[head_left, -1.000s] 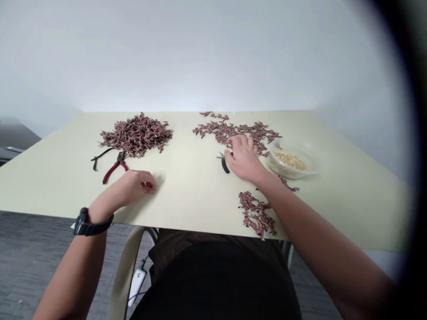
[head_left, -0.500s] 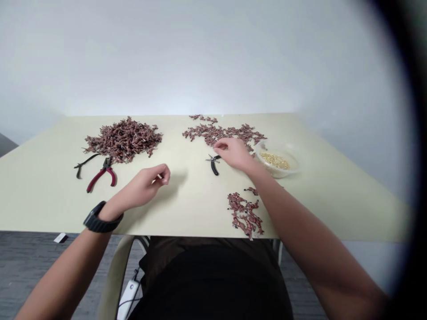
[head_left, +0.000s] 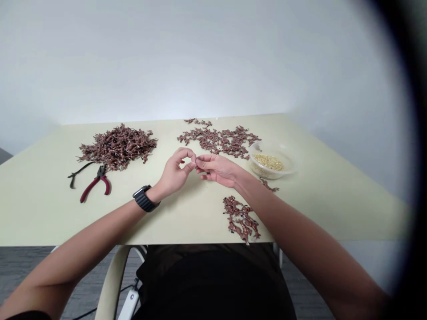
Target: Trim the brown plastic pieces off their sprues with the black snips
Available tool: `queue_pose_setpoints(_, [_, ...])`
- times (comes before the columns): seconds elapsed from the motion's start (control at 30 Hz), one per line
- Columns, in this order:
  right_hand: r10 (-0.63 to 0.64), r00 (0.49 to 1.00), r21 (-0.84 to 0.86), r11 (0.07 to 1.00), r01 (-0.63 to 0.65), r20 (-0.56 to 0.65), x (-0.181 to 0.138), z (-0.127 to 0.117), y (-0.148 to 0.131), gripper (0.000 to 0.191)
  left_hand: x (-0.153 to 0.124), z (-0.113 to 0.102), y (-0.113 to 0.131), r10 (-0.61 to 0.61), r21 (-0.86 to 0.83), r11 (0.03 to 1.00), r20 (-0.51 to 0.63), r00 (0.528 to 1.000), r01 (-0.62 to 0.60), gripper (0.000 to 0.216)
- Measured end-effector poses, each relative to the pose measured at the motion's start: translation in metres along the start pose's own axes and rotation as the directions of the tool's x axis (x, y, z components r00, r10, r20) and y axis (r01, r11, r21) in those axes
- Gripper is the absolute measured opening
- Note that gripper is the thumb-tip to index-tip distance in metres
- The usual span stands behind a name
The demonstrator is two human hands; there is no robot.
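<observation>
My left hand point(head_left: 174, 174), with a black watch point(head_left: 146, 198) at its wrist, is closed in a pinch over the middle of the table. Its thumb and forefinger meet the fingertips of my right hand point(head_left: 222, 170), which is pinched as well. Whatever lies between the fingertips is too small and covered to make out. Just behind the hands spreads a group of small brown animal figures point(head_left: 218, 141). The small black-handled pliers do not show now; my right hand covers that spot. Right of it stands a clear plastic bowl point(head_left: 289, 169) holding tiny gold-coloured pieces point(head_left: 269, 162).
A big heap of brown figures point(head_left: 118, 146) lies at the back left. In front of it are red-handled pliers point(head_left: 96, 183) and a black-handled tool point(head_left: 79, 174). Another small group of figures point(head_left: 242, 220) lies near the front edge, beneath my right forearm, on the pale table point(head_left: 187, 222).
My left hand has moved right and my right hand has drawn back from beside the figures, so their fingertips now meet. The view has shifted slightly.
</observation>
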State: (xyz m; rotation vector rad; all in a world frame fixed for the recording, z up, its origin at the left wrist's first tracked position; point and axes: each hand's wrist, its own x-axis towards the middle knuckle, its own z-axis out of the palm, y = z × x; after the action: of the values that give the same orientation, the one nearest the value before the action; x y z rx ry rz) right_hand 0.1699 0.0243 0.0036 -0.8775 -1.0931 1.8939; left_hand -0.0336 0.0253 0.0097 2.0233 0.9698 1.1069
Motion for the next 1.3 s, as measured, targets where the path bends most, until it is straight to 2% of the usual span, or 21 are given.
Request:
queue_pose_setpoints(0.17, [-0.030,0.995,-0.035,0.999,0.026,-0.098,0.001,0.004,0.006,0.034,0.001,0.006,-0.006,0.113,0.121,0.987,-0.065,0.991,-0.105,0.005])
queue_pose_setpoints(0.3, [-0.133,0.966,-0.094,0.989,0.115,-0.220,0.009,0.002,0.013,0.029,0.010,0.009,-0.017,0.097,0.254,0.966,-0.151,0.984,-0.056,0.015])
queue_pose_setpoints(0.37, [-0.204,0.936,-0.179,0.971,0.157,-0.288,0.015,-0.002,0.015,0.024,0.025,0.006,-0.027,0.104,0.301,0.952,-0.144,0.984,-0.056,0.019])
queue_pose_setpoints(0.47, [-0.293,0.888,-0.321,0.930,0.179,-0.355,0.021,-0.010,0.016,0.023,0.061,-0.005,-0.049,0.068,0.404,0.914,-0.065,0.996,-0.036,0.024])
queue_pose_setpoints(0.53, [-0.303,0.884,-0.360,0.917,0.170,-0.356,0.023,-0.014,0.016,0.023,0.088,-0.011,-0.065,-0.029,0.579,0.814,-0.030,0.999,0.041,0.029])
queue_pose_setpoints(0.63, [-0.278,0.899,-0.390,0.911,0.135,-0.338,0.023,-0.016,0.016,0.024,0.120,-0.013,-0.089,-0.208,0.842,0.532,0.030,0.978,0.087,0.035])
queue_pose_setpoints(0.7, [-0.269,0.904,-0.414,0.902,0.117,-0.331,0.022,-0.015,0.016,0.025,0.132,-0.010,-0.100,-0.261,0.871,0.480,0.025,0.965,0.107,0.038])
queue_pose_setpoints(0.83, [-0.257,0.905,-0.430,0.898,0.094,-0.338,0.019,-0.012,0.015,0.022,0.139,-0.006,-0.110,-0.306,0.883,0.457,0.044,0.951,0.106,0.034])
queue_pose_setpoints(1.0, [-0.248,0.910,-0.444,0.892,0.081,-0.332,0.017,-0.013,0.013,0.019,0.131,-0.009,-0.100,-0.265,0.877,0.477,0.075,0.961,0.063,0.031])
queue_pose_setpoints(1.17, [-0.272,0.911,-0.470,0.877,0.101,-0.311,0.015,-0.015,0.009,0.018,0.097,-0.012,-0.073,-0.167,0.810,0.587,0.115,0.979,0.005,0.034])
queue_pose_setpoints(1.23, [-0.291,0.905,-0.491,0.864,0.110,-0.310,0.013,-0.013,0.007,0.018,0.076,-0.012,-0.061,-0.142,0.739,0.673,0.171,0.975,-0.032,0.035])
queue_pose_setpoints(1.3, [-0.330,0.895,-0.544,0.830,0.124,-0.300,0.010,-0.009,0.006,0.018,0.052,-0.012,-0.047,-0.168,0.409,0.911,0.266,0.949,0.047,0.037])
